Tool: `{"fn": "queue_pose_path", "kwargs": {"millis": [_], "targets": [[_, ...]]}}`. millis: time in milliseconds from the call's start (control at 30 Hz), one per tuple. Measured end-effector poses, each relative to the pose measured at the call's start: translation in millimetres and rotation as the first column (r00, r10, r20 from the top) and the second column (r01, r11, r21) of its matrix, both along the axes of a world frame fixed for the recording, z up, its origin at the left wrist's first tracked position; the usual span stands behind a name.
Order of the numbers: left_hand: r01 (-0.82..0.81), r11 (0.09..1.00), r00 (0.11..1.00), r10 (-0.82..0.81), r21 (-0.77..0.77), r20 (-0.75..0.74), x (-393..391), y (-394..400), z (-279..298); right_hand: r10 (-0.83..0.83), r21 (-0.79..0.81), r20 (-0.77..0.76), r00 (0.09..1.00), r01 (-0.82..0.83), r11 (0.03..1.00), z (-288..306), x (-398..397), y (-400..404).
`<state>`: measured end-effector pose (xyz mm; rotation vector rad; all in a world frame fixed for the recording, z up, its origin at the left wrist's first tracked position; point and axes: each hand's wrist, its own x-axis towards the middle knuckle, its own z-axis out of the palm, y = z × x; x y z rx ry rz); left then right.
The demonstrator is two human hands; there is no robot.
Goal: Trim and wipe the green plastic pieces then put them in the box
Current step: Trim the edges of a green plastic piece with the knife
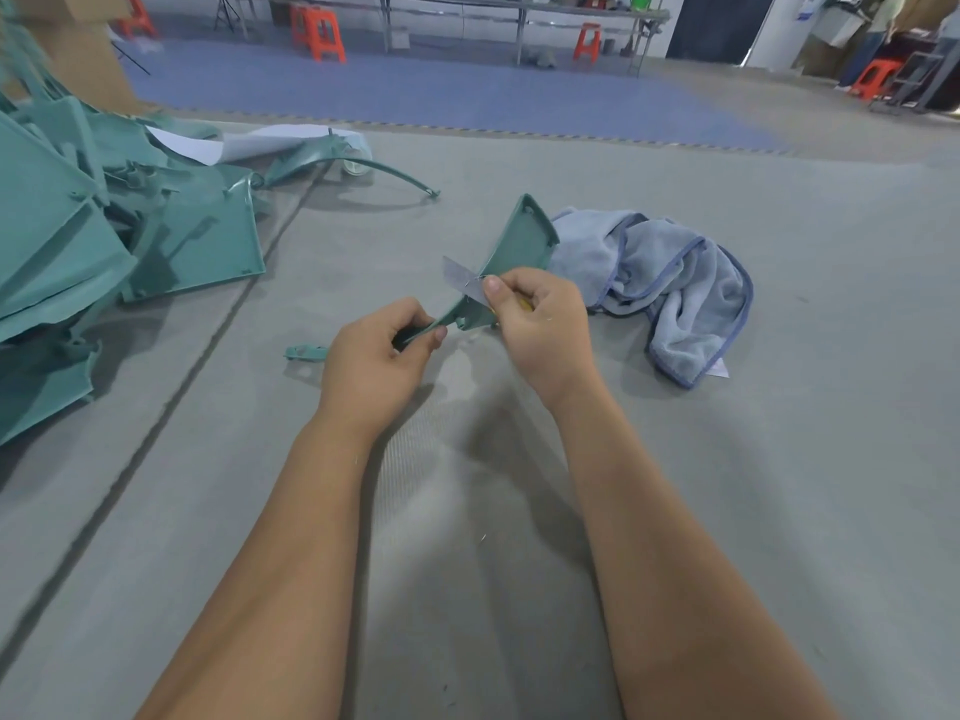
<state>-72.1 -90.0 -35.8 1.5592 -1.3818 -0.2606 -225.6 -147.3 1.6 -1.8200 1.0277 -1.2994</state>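
at the far left a heap of green plastic pieces (78,241) lies on the grey mat (779,511), flat panels and ribbed parts stacked over one another, with a cardboard box (88,49) standing behind the heap. a sheet of white paper (249,142) pokes out from the heap's far edge, and a long curved green strip (400,175) arcs away from it to the right. nearer, a small green offcut (305,351) rests on the mat just beside the left hand (371,356).

the left hand has its fingers and thumb curled round the narrow lower end of a green plastic piece (519,246), holding it up off the mat with its wide end tilted away. the right hand (540,324) grips a knife whose yellow handle barely shows between the fingers; its thumb presses on the flat grey blade (462,278), which lies against the piece's edge near the middle. a fine shaving clings where blade and plastic meet.

to the right, just behind the held piece, a crumpled light blue cloth (675,283) with a darker hem lies on the mat. far behind, orange stools (319,33) stand on a blue floor under long tables.
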Motion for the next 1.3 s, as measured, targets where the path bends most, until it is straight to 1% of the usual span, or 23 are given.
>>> {"fn": "queue_pose_path", "kwargs": {"millis": [133, 233, 333, 400, 433, 500, 600, 667, 733, 800, 1000, 1100, 1200, 1300], "targets": [[0.024, 1.000, 1.000, -0.024, 0.016, -0.010, 1, 1, -1, -0.106, 0.094, 0.211, 0.972, 0.088, 0.992, 10, -15, -14], [0.033, 0.999, 0.999, -0.033, 0.016, 0.001, 1, 1, -1, -0.142, 0.101, 0.248, 0.958, 0.120, 0.988, 7, -29, -22], [0.035, 0.999, 0.999, -0.036, 0.015, 0.005, 2, 0, -2, -0.123, 0.134, 0.299, 0.946, 0.086, 0.987, 6, -31, -18], [0.025, 1.000, 1.000, -0.026, 0.017, 0.007, 2, 0, -2, -0.084, 0.177, 0.373, 0.924, 0.018, 0.984, 10, -29, -14], [0.021, 1.000, 1.000, -0.021, 0.017, 0.006, 2, -1, -2, -0.052, 0.184, 0.387, 0.921, -0.022, 0.983, 11, -28, -12], [0.017, 1.000, 1.000, -0.017, 0.020, -0.003, 2, -1, -2, 0.056, 0.166, 0.327, 0.943, -0.116, 0.979, 12, -25, -7], [0.032, 0.999, 0.999, -0.032, 0.013, -0.036, 2, -2, 0, 0.268, 0.121, 0.159, 0.950, -0.288, 0.950, 8, -18, 0], [0.045, 0.999, 0.998, -0.045, 0.005, -0.054, 2, -1, 2, 0.310, 0.110, 0.048, 0.949, -0.314, 0.943, 2, -11, 2], [0.037, 0.999, 0.996, -0.036, 0.000, -0.077, 1, 0, 6, 0.288, 0.104, -0.042, 0.957, -0.282, 0.954, -4, -3, 3], [0.009, 1.000, 0.995, -0.010, -0.006, -0.096, 2, 1, 9, 0.255, 0.097, -0.084, 0.963, -0.247, 0.964, -8, 3, 4], [0.008, 0.999, 0.997, -0.011, -0.035, -0.082, -1, 4, 18, 0.177, 0.089, -0.061, 0.982, -0.171, 0.981, 2, 3, 2], [0.022, 0.999, 0.996, -0.024, -0.028, -0.090, -3, 4, 18, 0.049, 0.089, -0.043, 0.998, -0.045, 0.995, 6, -1, -4], [-0.001, 1.000, 0.998, 0.000, -0.014, -0.070, -4, 5, 18, -0.024, 0.086, -0.041, 0.999, 0.027, 0.996, 9, 2, -6], [0.012, 1.000, 0.998, -0.012, -0.011, -0.061, -5, 7, 19, -0.180, 0.151, 0.008, 0.984, 0.177, 0.972, 15, 1, -13]]}}
